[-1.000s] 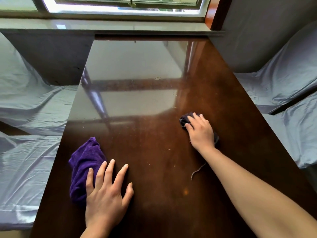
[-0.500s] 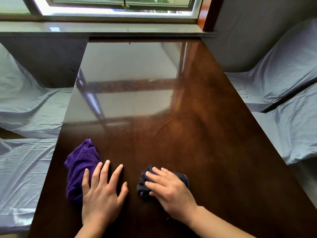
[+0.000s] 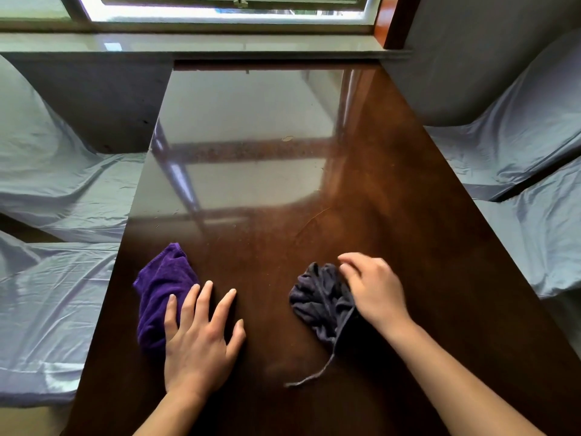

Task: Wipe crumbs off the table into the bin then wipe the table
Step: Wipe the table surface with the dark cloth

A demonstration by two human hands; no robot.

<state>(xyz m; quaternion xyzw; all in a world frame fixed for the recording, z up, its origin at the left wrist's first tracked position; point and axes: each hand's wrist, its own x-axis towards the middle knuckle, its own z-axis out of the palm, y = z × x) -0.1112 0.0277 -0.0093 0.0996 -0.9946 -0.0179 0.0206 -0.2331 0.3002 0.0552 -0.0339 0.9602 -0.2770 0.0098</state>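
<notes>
A glossy dark brown table (image 3: 393, 190) runs from me to the window sill. My left hand (image 3: 201, 338) lies flat on it with fingers spread, its outer fingers resting on a crumpled purple cloth (image 3: 160, 291). My right hand (image 3: 374, 287) presses on the right part of a dark grey cloth (image 3: 320, 300), whose loose thread (image 3: 314, 372) trails toward me. One pale crumb (image 3: 287, 139) lies far up the table in the window's reflection. No bin is in view.
Seats draped in pale blue sheets stand on the left (image 3: 47, 190) and on the right (image 3: 528, 146) of the table. A grey window sill (image 3: 188, 47) closes the far end.
My right hand swept the grey cloth from mid-table down toward my left hand, then back out to the right. The left hand stayed on the purple cloth.
</notes>
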